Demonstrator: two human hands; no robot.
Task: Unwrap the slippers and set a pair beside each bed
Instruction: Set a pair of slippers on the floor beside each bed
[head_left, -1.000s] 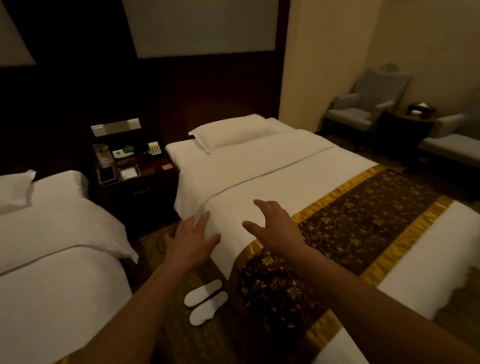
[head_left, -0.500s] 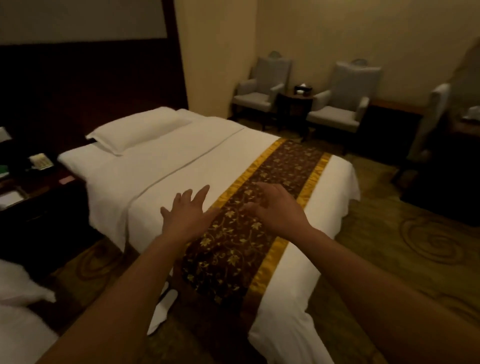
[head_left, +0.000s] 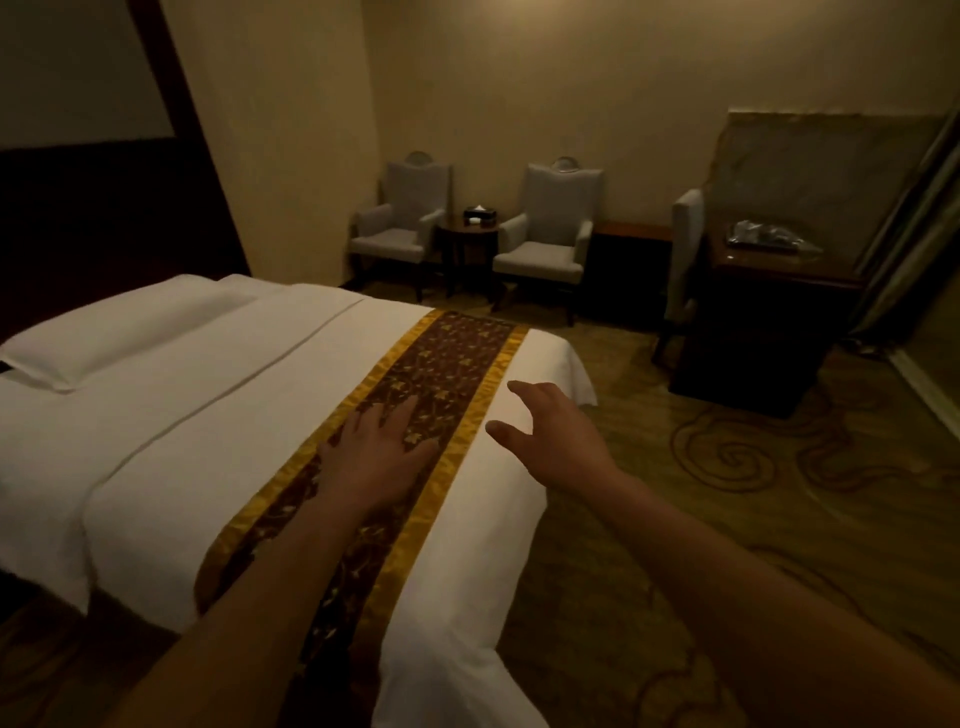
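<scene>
A white bed (head_left: 218, 415) with one pillow (head_left: 119, 332) fills the left half of the head view. A brown and gold runner (head_left: 447, 353) crosses its foot. My left hand (head_left: 379, 452) is held over the runner, fingers spread, holding nothing. My right hand (head_left: 550, 436) hovers over the white sheet at the foot of the bed, fingers apart and empty. No slippers are in view. On the dark desk (head_left: 779, 270) at the right lies a crumpled clear plastic wrapper (head_left: 769, 239).
Two grey armchairs (head_left: 400, 228) (head_left: 550, 234) stand at the far wall with a small round table (head_left: 467, 239) and a tissue box (head_left: 480, 214) between them. A chair (head_left: 683, 260) is pushed to the desk. Patterned carpet (head_left: 727, 493) spreads right of the bed.
My view has swung right: the second bed, the nightstand and the white slippers on the floor have left the frame. Both hands moved with it, from the bed's side to its foot.
</scene>
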